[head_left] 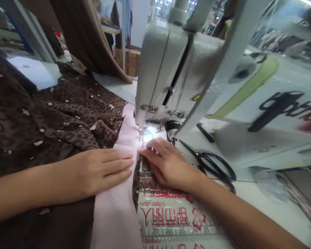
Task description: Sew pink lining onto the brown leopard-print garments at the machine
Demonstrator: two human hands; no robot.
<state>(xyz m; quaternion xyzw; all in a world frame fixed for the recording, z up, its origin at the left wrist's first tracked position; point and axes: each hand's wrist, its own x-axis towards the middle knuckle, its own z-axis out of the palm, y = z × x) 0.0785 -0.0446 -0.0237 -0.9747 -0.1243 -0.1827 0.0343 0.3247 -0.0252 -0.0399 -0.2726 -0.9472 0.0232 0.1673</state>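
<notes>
My left hand [101, 171] lies flat on the pink cloth [119, 207], just left of the sewing machine [176, 69] needle, fingers straight and pressed together, tips pointing toward the needle's side. It grips nothing; the palm only weighs on the fabric. My right hand [166, 164] rests just in front of the needle, at the machine's foot, with the fingers curled slightly and close together, tips pressing the cloth edge down against the bed (whether thumb and forefinger pinch the edge I cannot tell, since the knuckles hide it).

The pink cloth runs as a strip from the near edge of the view up to the needle, passing under both my hands. Joined to it on the left of the machine is the brown leopard-print fabric [67, 117], heaped in folds and spreading far to the left.

Just right of my right hand, at the base of the machine, lie black scissors [212, 164], blades pointing toward the needle. Under my right wrist, in front of the machine, is a printed sheet [171, 218] with red characters and a ruler scale along it
</notes>
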